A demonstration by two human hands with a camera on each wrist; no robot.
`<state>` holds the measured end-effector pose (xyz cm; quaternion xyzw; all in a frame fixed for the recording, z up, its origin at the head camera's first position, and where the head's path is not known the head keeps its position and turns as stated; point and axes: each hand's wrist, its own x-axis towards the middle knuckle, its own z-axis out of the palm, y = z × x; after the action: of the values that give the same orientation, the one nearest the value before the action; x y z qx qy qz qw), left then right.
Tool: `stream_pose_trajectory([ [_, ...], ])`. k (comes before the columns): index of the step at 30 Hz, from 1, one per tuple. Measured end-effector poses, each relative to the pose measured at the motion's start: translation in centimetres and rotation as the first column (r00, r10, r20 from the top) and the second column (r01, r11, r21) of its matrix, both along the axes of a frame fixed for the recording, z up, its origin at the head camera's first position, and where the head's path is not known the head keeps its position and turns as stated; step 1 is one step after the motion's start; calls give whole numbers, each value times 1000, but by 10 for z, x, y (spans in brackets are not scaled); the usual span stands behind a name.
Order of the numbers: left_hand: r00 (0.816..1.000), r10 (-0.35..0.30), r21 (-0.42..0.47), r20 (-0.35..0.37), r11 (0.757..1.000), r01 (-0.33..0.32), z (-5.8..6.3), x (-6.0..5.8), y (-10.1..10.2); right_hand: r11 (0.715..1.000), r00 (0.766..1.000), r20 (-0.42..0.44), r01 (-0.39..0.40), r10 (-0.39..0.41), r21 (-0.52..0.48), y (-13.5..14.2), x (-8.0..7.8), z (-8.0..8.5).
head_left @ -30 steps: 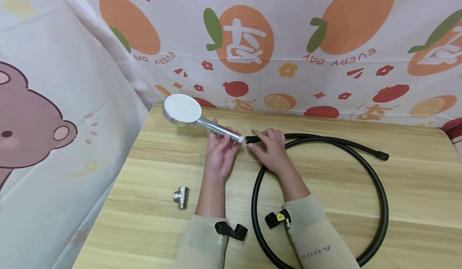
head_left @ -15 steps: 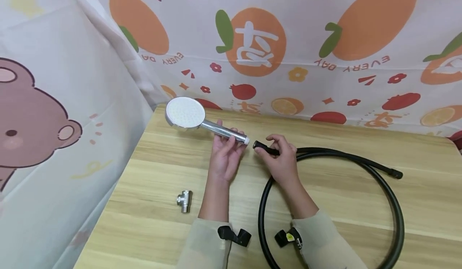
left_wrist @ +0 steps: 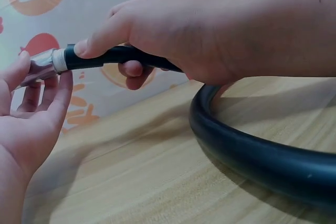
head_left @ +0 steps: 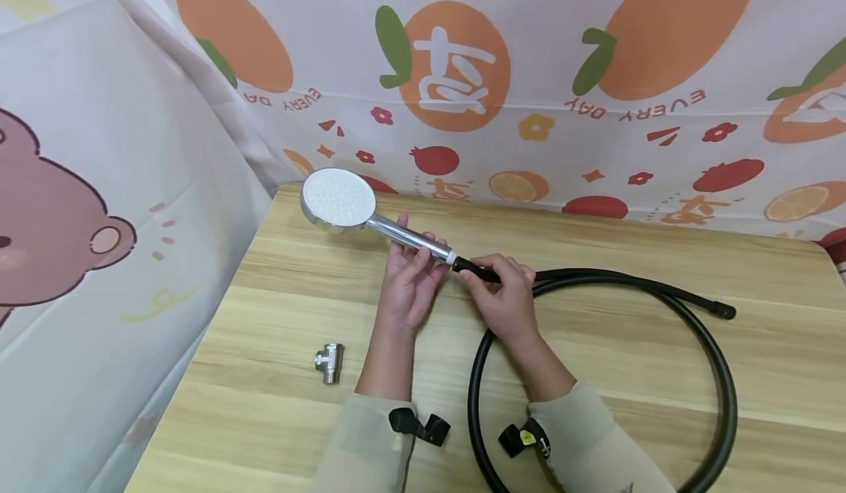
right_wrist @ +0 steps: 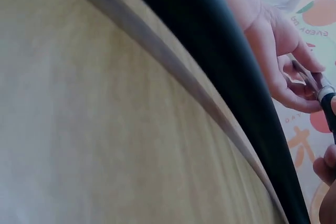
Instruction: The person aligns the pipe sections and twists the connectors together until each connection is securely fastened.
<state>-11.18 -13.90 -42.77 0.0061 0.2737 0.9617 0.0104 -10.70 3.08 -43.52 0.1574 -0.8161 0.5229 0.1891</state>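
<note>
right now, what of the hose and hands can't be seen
Head: near part of the hose, cut off by the bottom edge.
Left wrist: whether the white tip enters the hose end, whose wall hides that.
Right wrist: most of the right hand, past the right edge.

There is one shower head [head_left: 338, 198], one black hose [head_left: 727, 397] and one metal tee fitting [head_left: 330, 364]. Two sleeves [head_left: 363, 445] [head_left: 598, 441], two black devices [head_left: 405, 421] [head_left: 512, 441] and one tabletop [head_left: 258, 419] show.

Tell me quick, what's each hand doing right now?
Left hand: holding the shower head by its handle.
Right hand: holding the black hose near one end.
</note>
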Motion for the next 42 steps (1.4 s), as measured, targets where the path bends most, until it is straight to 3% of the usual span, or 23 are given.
stream_pose_trajectory([
  [6,1000,5,-26,2,1000,-5,1,6,0,999,999,-33,25,-24,23,-4,2,4],
  [20,1000,1,-29,17,1000,-1,1,5,2,999,999,1,32,-32,35,0,6,10],
  [29,999,31,-32,-33,999,-32,0,5,4,993,994,-73,89,-83,76,1,7,9],
  [42,997,27,-50,-74,998,-31,1,4,7,989,995,-68,87,-80,118,6,5,12],
])
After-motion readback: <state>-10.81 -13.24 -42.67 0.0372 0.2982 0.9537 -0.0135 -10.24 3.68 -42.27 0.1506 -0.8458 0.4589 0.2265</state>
